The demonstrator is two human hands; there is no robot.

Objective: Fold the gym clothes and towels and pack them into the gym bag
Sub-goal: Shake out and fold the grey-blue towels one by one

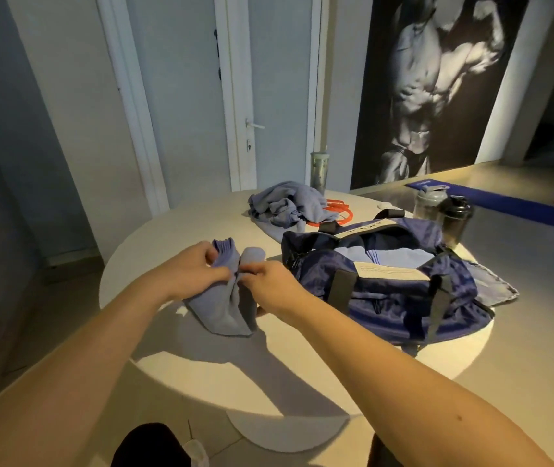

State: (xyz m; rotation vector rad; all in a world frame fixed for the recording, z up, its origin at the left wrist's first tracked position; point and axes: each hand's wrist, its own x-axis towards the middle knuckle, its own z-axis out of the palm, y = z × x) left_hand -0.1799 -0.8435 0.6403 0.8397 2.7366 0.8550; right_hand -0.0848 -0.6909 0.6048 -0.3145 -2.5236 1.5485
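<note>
A: Lilac socks [225, 298] hang between your hands. Your left hand [198, 267] pinches them near the cuffs, and your right hand [268, 281] pinches just beside it, fingers curled on the cloth.

B: Their long axis runs away from you. The cuffs stick up beyond your grip, and the toes trail back toward you onto the table [201, 358].

A: You look to be partway through bundling the pair, I'd say. The toe end lies loose and unfolded.

B: The bag [386, 291] lies to the right of your grip, close by, with its mouth open upward and folded cloth already inside. Your right hand is the nearer one to it.

A: So the carry should go rightward, I'd judge. Your right hand takes the bundle across and your left lets go.

B: Tuck the toes in first, or they may snag on the bag's near strap.

A: Beyond your grip and a little right, a crumpled pile [289, 205] waits unfolded. A towel [494, 288] lies flat under the bag's far end, so you're midway at best.
</note>
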